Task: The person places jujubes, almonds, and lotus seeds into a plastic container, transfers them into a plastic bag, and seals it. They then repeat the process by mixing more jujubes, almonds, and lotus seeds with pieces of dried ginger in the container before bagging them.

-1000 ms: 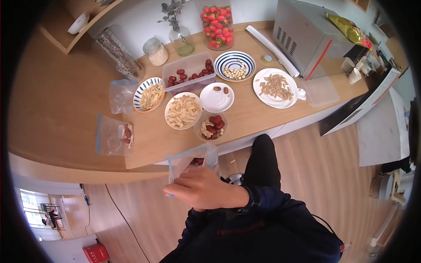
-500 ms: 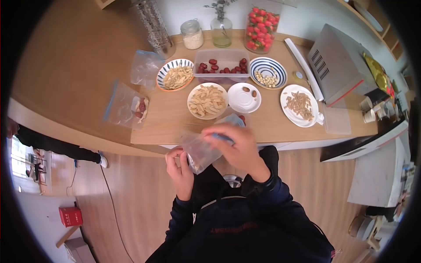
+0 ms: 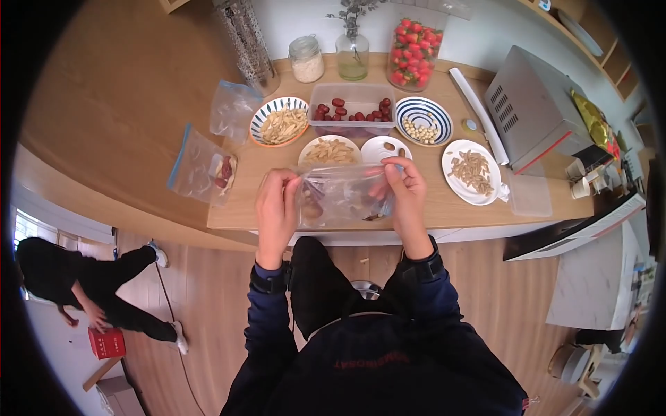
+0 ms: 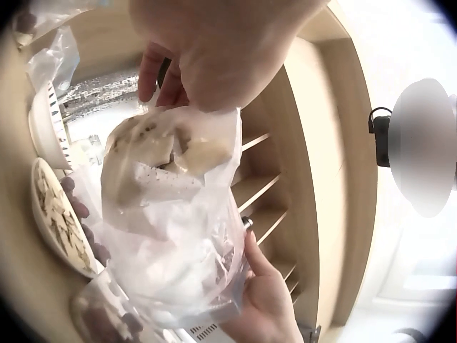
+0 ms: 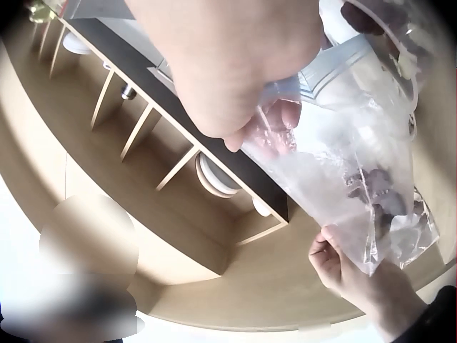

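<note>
A clear zip bag (image 3: 340, 194) is stretched sideways between my two hands, over the counter's front edge. My left hand (image 3: 277, 211) pinches one end of it; pale slices (image 4: 200, 153) show inside near that hand. At the other end my right hand (image 3: 408, 197) grips the bag beside its blue zip strip (image 5: 343, 64). Dark red pieces (image 5: 378, 189) show through the plastic in the right wrist view. Behind the bag stand a bowl of pale strips (image 3: 329, 149) and a small white plate (image 3: 374, 147) with two brown pieces; the bag overlaps both in the head view.
A plastic box of red dates (image 3: 354, 107), a striped bowl of slices (image 3: 279, 121), a blue-ringed bowl (image 3: 423, 119) and a plate of brown sticks (image 3: 472, 172) stand around. A filled bag (image 3: 208, 170) lies left. Another person (image 3: 97, 284) is on the floor's left side.
The hands have moved from crossing close together to opposite ends of the bag, which is now raised and spread flat sideways. At the left, another person has come further into view.
</note>
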A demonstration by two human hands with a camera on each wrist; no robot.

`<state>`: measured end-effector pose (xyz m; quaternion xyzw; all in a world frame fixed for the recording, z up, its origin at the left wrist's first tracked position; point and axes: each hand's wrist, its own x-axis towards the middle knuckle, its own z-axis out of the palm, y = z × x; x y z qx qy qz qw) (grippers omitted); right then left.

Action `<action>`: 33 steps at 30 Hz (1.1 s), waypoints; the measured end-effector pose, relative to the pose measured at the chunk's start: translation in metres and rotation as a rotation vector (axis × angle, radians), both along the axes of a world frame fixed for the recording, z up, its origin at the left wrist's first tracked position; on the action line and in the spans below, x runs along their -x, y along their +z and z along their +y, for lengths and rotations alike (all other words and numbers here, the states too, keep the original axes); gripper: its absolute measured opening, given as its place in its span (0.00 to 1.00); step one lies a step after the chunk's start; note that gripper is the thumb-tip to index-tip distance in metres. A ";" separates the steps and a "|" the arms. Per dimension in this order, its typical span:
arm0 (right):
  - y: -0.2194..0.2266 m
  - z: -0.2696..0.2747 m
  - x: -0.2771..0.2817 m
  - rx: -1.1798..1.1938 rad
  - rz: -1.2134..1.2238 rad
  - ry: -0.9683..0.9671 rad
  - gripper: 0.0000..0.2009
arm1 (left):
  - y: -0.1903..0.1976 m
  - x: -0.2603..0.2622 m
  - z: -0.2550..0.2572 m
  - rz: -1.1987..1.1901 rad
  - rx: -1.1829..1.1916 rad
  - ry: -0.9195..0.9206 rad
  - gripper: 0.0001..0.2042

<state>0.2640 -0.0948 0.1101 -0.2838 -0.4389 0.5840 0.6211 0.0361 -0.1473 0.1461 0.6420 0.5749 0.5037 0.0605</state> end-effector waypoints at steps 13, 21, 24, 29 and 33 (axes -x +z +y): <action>-0.015 -0.005 -0.024 0.188 0.048 -0.090 0.14 | 0.063 -0.032 0.032 0.376 -0.109 -0.232 0.05; -0.010 -0.002 -0.033 0.240 0.027 -0.107 0.16 | 0.106 -0.063 0.043 0.571 -0.150 -0.297 0.05; -0.005 -0.006 -0.034 0.265 0.022 -0.119 0.17 | 0.116 -0.073 0.045 0.588 -0.196 -0.328 0.05; -0.001 -0.006 -0.029 0.296 0.065 -0.139 0.20 | 0.123 -0.083 0.047 0.589 -0.235 -0.359 0.05; 0.001 -0.006 -0.028 0.297 0.087 -0.088 0.20 | 0.126 -0.088 0.049 0.536 -0.253 -0.436 0.06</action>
